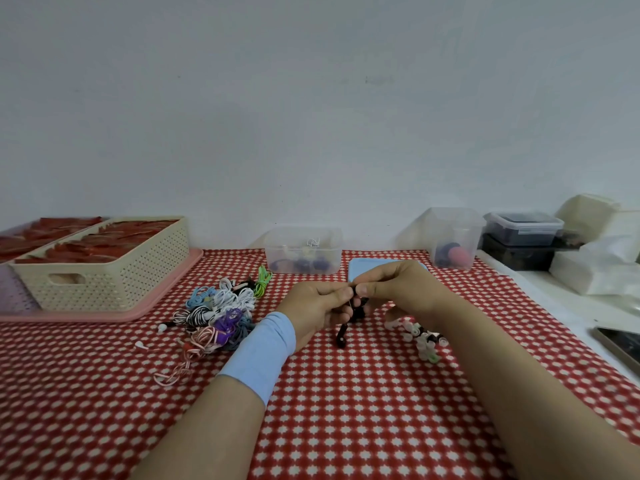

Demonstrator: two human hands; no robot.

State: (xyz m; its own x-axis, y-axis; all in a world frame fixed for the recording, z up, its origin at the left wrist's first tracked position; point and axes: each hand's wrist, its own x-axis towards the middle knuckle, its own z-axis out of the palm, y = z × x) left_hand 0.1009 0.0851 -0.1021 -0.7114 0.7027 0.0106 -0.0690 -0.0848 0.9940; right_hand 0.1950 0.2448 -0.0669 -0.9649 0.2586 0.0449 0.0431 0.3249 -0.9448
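Observation:
Both hands meet over the middle of the red-and-white checked tablecloth [346, 403]. My left hand [317, 311], with a light blue wristband, grips a bundled black earphone cable [358, 311]. My right hand [398, 289] pinches the top of the same black cable between thumb and fingers. A loop of the black cable [342, 336] hangs down onto the cloth. A pile of tangled coloured earphone cables [218, 313] lies to the left of my hands. Several neatly wound cables [420, 336] lie to the right, partly hidden under my right forearm.
A cream perforated basket [104, 282] with red items stands on a pink tray [166, 292] at the left. Clear plastic boxes [303, 249] [452, 237] stand at the back, with a blue lid [367, 268] between them. Dark lidded boxes [523, 230], white packets [602, 258] and a phone [620, 344] are at the right.

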